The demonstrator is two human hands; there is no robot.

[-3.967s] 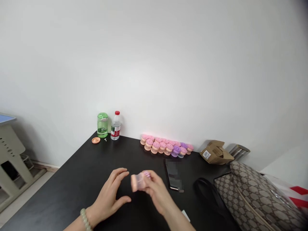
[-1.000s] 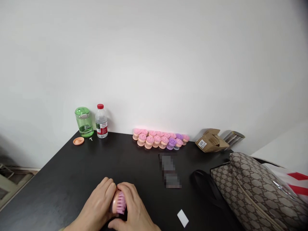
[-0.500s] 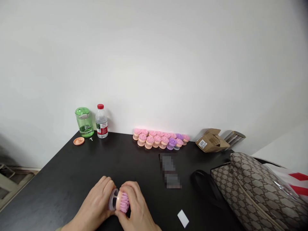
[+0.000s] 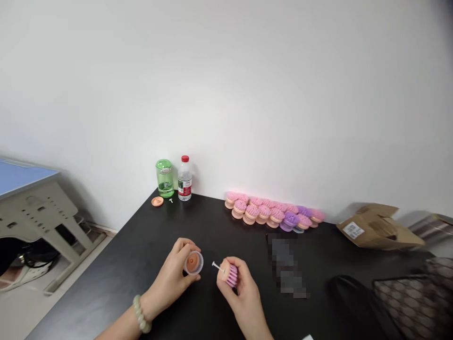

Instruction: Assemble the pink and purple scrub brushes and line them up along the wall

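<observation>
My left hand grips a small clear cup, its open side facing the camera and a round orange-peach part inside. My right hand holds a scrubbing brush head with pink bristles and a peach base. From that base a thin white pin with a flat end sticks out toward the cup. The two pieces are apart, held above the black table. My right fingers wrap round the bristled side.
Against the wall stand a green lidded container and a water bottle. Near them lie a peach disc and a small white pin. Several pink and purple brushes line the wall. A brown paper bag and a patterned bag are at right.
My hands have drawn apart, separating the brush head from the clear cup and baring the white pin. The view has swung left, bringing a blue-topped desk into sight.
</observation>
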